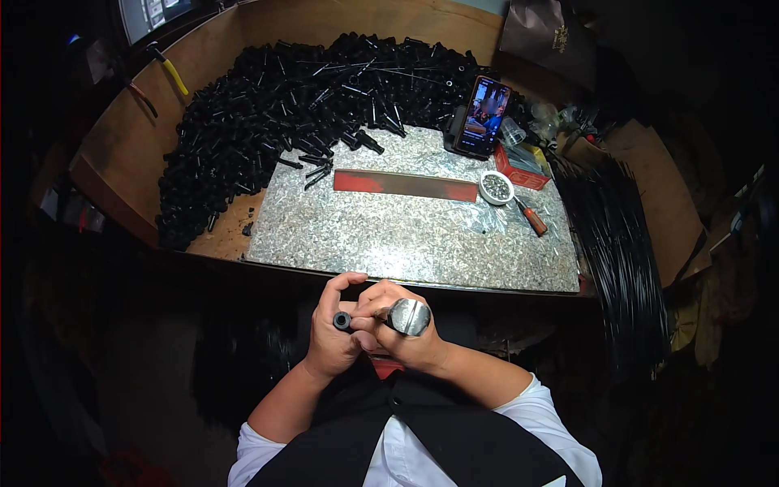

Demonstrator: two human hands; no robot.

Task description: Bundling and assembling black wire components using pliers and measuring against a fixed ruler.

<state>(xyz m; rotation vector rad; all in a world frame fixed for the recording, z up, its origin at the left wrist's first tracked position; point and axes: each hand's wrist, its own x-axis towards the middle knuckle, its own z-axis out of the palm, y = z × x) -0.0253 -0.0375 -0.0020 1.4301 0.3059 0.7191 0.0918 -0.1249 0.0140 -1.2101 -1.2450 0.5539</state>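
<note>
Both my hands are close together just off the table's near edge. My left hand [326, 345] is closed around a small black tubular part [342, 321], its hollow round end facing up. Beside it, my right hand [415, 345] grips a tool with a broad, round, shiny metal end [409, 317]; its kind is not clear, and my fingers hide the rest. The fingertips of the two hands meet between these things. Below the hands, a red piece [387, 367] shows partly against my dark vest.
A large heap of black tubular parts [268, 114] fills the table's back and left. On the speckled slab [365, 235] lie a red-and-dark flat bar [406, 185], a white cup of small metal pieces [496, 187] and an orange-handled screwdriver [533, 219]. A phone [484, 118] stands behind; black rods [621, 252] hang right.
</note>
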